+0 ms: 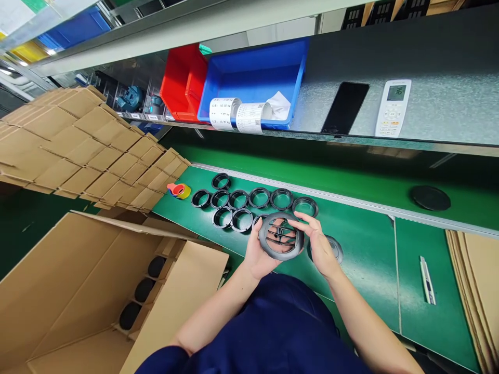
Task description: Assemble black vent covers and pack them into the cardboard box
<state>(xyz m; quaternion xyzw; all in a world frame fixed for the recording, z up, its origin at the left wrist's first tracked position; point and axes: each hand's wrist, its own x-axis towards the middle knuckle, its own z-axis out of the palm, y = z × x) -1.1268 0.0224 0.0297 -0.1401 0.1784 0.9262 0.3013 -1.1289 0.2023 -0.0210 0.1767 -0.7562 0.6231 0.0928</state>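
Note:
My left hand [259,253] holds a round black air vent [281,257] from its left and below, and fingers show through the slats. The vent's ring faces up toward me, over the front of the bench. My right hand [320,244] has its fingers stretched out, with fingertips against the vent's upper right rim. Its thumb is hidden. Beneath and beside the right hand lies another grey round part [336,249], partly covered. Just behind the vent, several black rings [241,221] stand grouped on the green bench.
An open cardboard box [78,280] with black round parts stands at left, below stacked cardboard dividers [89,140]. Tape rolls [180,190], a box cutter [428,280] and a black disc [430,198] are about. The shelf above carries a blue bin [253,78], phone [346,108] and remote control [393,108].

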